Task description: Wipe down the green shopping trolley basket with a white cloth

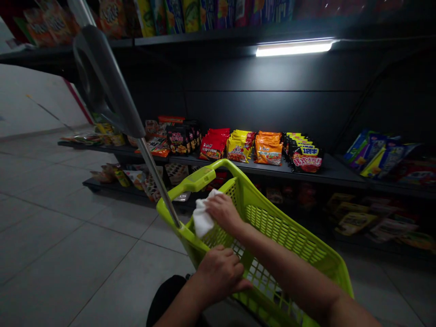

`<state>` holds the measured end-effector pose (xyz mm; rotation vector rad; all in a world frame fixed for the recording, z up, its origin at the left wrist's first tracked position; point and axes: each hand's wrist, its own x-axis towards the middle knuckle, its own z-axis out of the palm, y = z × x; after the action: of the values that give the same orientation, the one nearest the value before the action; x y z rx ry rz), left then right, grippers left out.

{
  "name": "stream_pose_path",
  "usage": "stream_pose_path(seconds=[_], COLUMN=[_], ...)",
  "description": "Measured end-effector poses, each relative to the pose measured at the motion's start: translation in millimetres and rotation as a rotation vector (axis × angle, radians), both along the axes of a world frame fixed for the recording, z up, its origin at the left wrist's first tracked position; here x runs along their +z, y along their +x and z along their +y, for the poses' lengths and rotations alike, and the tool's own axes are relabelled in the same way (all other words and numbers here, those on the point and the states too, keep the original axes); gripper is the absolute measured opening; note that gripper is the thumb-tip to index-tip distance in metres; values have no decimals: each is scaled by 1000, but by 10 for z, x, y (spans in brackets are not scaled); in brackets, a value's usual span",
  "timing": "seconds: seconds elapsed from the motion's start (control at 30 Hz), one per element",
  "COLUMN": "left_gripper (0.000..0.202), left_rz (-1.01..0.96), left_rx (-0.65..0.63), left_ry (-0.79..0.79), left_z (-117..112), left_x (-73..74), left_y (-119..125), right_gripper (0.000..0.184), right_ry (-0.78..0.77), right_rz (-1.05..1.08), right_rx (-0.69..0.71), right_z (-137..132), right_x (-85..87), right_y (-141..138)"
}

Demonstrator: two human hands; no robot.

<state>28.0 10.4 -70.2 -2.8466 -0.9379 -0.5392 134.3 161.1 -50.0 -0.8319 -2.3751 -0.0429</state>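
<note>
Lime-green plastic all over on this shopping basket (pixel 286 225), and it's pretty bright from my end of the feed. The walls are punched with rows of small slots, the rim is smooth and rounded, and there's a chunky moulded grip at the far left. A shiny metal pole (pixel 158 177) rises from that same end, with a dark grey handle (pixel 111 84) further up. The basket is right in front of me, between my view and the snack shelf (pixel 340 171). My hands are apart: the right hand (pixel 225 211) is pinching a crumpled white cloth (pixel 203 221) at the pole end, and the left hand (pixel 221 271) is curled over the near rim. Can't tell if the cloth actually touches the plastic. Behind it, red packets (pixel 214 144) and yellow packets (pixel 239 146) line the shelf.
</note>
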Motion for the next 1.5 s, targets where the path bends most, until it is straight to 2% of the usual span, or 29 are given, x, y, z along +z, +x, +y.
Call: stream_pose_path(seconds=[0.07,0.13,0.2,0.27,0.33,0.4,0.43,0.57,0.63,0.7,0.8,0.87,0.9,0.97,1.1,1.17,1.23,1.37,1.43,1.5], left_gripper=[41,40,42,45,47,49,50,49,48,48,49,50,50,49,46,46,45,44,44,45], left_rz=[-5,-17,-30,-33,-27,-24,-23,-42,-53,-54,-49,-40,-37,-34,-23,-17,-13,-14,-10,3], left_rx=[-6,-8,-3,3,-2,-21,-35,-58,-41,-21,-14,-29,-38,-52,-39,-41,-40,-13,-3,7], left_ry=[3,12,29,47,68,91,98,105,112,123,128,125,123,118,86,80,79,69,68,64], left_z=[-18,-46,-62,-54,-26,3,14,7,-14,-30,-29,-13,-3,19,55,60,53,31,29,32], left_x=[5,4,-3,-11,-17,-16,-14,-4,-5,-7,-1,9,13,13,-28,-54,-70,-68,-64,-64], left_y=[-1,-12,-40,-79,-116,-135,-135,-85,-56,-43,-56,-70,-74,-71,-43,-32,-29,-32,-26,-6], right_gripper=[35,36,34,32,30,28,28,34,34,32,30,29,29,29,31,31,31,26,25,29], right_ry=[19,18,3,-19,-38,-28,-9,90,100,69,-10,-44,-47,-28,-16,-73,-151,-311,-305,-224], right_rz=[-6,-50,-86,-82,-52,-17,-11,-92,-135,-138,-82,-46,-36,-11,14,35,69,-43,-13,175], right_rx=[153,214,179,79,-36,-101,-87,187,262,194,-87,-217,-222,-115,338,454,464,484,421,302], right_z=[-166,-63,240,568,746,689,582,80,50,225,620,744,726,538,-89,-321,-448,-508,-505,-489], right_x=[-78,-52,32,107,132,102,75,9,38,92,157,166,159,128,96,115,140,214,291,388], right_y=[-104,-5,247,526,690,653,559,40,-15,159,592,740,728,537,-115,-292,-276,43,91,-30])
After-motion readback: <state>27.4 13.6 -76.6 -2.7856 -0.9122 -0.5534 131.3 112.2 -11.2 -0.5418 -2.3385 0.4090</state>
